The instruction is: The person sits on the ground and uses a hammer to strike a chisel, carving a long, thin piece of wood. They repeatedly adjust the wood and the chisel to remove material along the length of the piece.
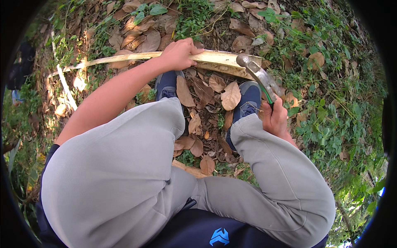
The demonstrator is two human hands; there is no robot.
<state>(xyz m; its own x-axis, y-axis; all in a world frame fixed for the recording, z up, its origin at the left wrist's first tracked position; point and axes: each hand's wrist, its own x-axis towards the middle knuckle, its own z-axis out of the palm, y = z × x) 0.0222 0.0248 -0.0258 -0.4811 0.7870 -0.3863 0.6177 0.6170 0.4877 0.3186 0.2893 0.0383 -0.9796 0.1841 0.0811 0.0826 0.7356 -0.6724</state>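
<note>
A long, slightly bowed strip of pale wood point(217, 58) lies across the ground in front of my feet, its thicker, rough-sided end to the right. My left hand point(178, 54) is closed over its middle, thumb side toward that thick end. In my right hand point(274, 117) is a hammer point(261, 76), gripped by its green and dark handle. The rounded metal face of the hammer appears over the right end of the strip; whether it touches the wood I cannot tell.
My dark blue shoes point(249, 99) stand just behind the strip, with dry brown leaves point(230, 96) between them. Another piece of wood point(189, 168) lies beneath my legs. A thin pale stick point(66, 87) is at the left. Green plants point(326, 120) cover the ground at right.
</note>
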